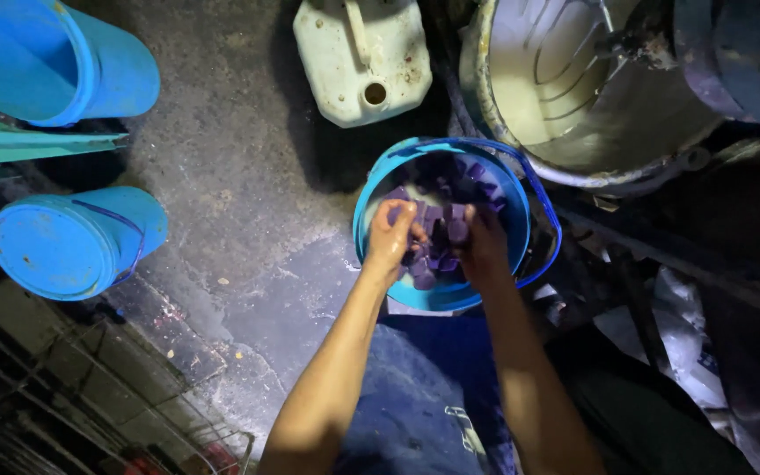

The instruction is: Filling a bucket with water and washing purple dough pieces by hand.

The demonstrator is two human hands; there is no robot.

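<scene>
Both hands down inside blue bucket (pixel 380 189), scooping purple chunks (pixel 446 189)
Left hand (pixel 390 239) curled round several chunks; right hand (pixel 483 246) likewise, just beside it
Heap beyond fingers untouched, bucket well filled: judged early
Pale drum (pixel 565 97) past right hand, contents unclear

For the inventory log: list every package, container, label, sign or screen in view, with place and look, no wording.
No labels, signs or screens show.
White jerrycan: top centre, on its side, rectangular, grimy.
Blue bucket: centre, round, holds purple chunks.
Two blue buckets: upper left and left, on their sides.
</scene>
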